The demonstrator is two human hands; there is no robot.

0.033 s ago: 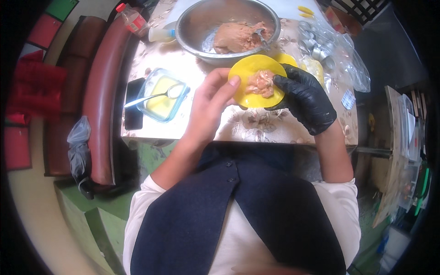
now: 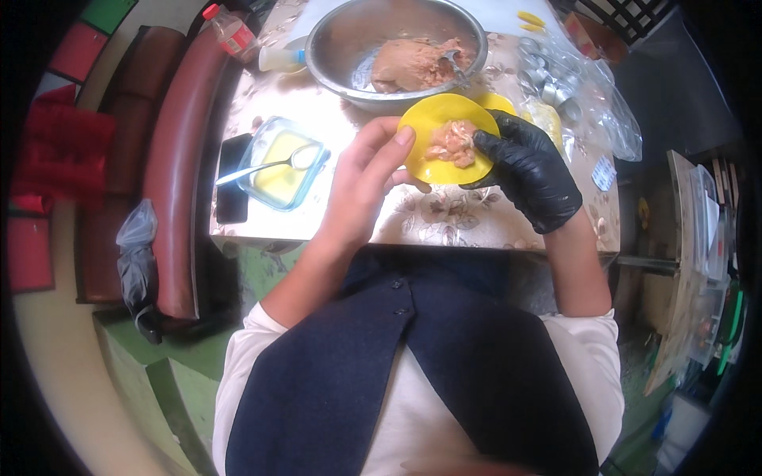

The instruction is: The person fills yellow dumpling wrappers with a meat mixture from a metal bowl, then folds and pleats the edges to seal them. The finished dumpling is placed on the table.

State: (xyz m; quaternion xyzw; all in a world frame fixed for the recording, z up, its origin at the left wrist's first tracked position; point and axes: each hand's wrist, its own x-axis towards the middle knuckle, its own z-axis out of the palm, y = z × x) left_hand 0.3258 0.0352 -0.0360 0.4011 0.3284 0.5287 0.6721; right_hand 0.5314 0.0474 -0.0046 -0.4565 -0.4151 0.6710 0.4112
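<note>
Between both hands I hold a round, thin yellow wrapper [image 2: 421, 127] above the near side of the table. A lump of pinkish minced filling [image 2: 452, 145] lies on it, right of its middle. My bare left hand [image 2: 363, 174] pinches the wrapper's left edge, thumb on top. My right hand [image 2: 536, 173], in a black glove, grips the right edge, its thumb against the filling; its other fingers are hidden underneath. Just beyond is a large metal bowl [image 2: 337, 86] with a mass of minced meat [image 2: 409, 67] and a metal utensil [image 2: 454, 62] in it.
Left on the table stand a glass dish [image 2: 316, 176] of yellow liquid with a spoon [image 2: 255, 168] across it, a dark flat object [image 2: 230, 208], and a red-capped bottle [image 2: 232, 36]. Right lie more yellow wrappers [image 2: 496, 101] and a clear plastic bag [image 2: 607, 115]. A brown padded seat [image 2: 176, 174] flanks the table.
</note>
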